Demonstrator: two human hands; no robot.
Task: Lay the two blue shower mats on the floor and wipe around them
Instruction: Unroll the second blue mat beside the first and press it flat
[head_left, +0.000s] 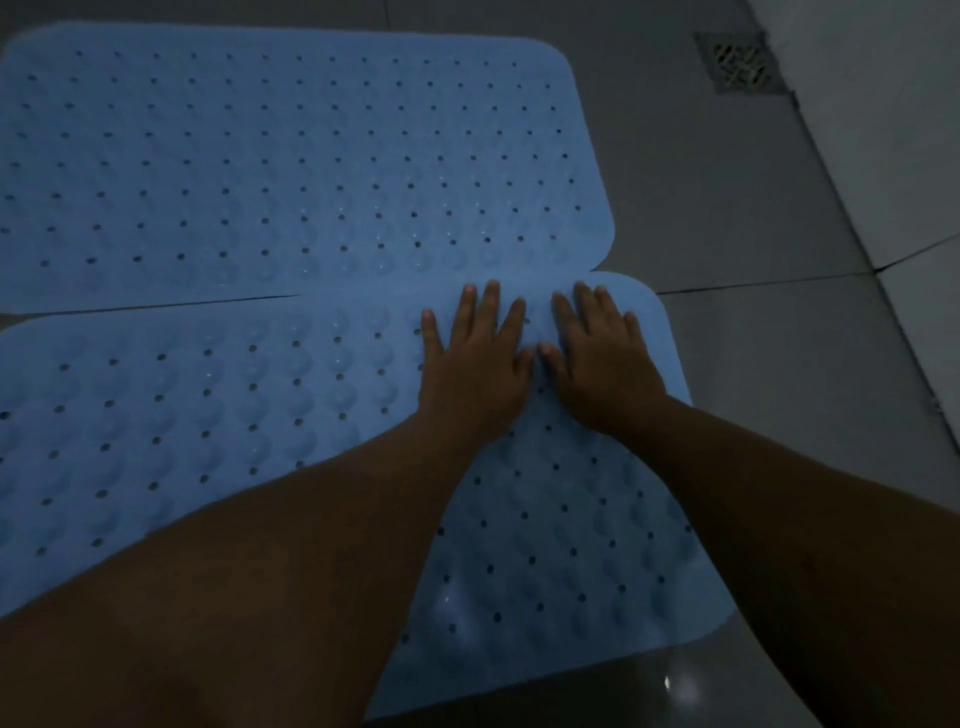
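Note:
Two blue shower mats with rows of small holes lie flat on the grey tiled floor. The far mat (291, 156) fills the upper left. The near mat (156, 415) lies just in front of it, and its far right corner overlaps the far mat's near edge. My left hand (475, 364) and my right hand (602, 364) press side by side on the near mat close to that far edge, fingers straight and spread, thumbs almost touching. Both forearms cover much of the near mat's lower part.
A square metal floor drain (740, 62) sits at the upper right near the wall (883, 130). Grey floor tiles (753, 364) stretch to the right of the mats. The light is dim.

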